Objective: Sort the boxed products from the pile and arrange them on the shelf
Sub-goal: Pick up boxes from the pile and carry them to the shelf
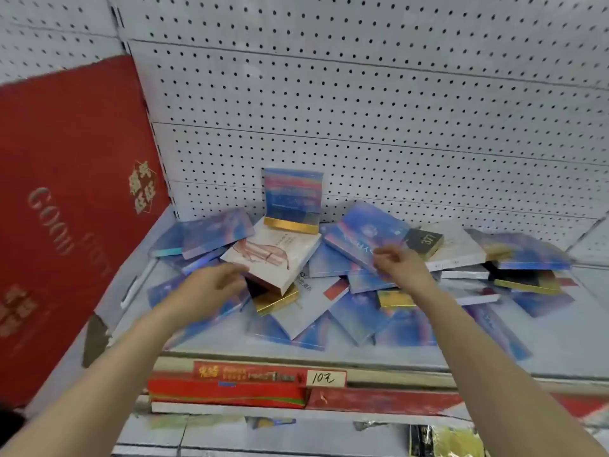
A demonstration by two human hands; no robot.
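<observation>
The shelf (329,354) carries the pile of boxes (329,291), still unsorted, at twelve o'clock from both hands. Left hand (211,288), fingers loosely spread, touches the white box (273,255); right hand (400,263) pinches a blue box (365,235). Next, probably lift each clear.
</observation>
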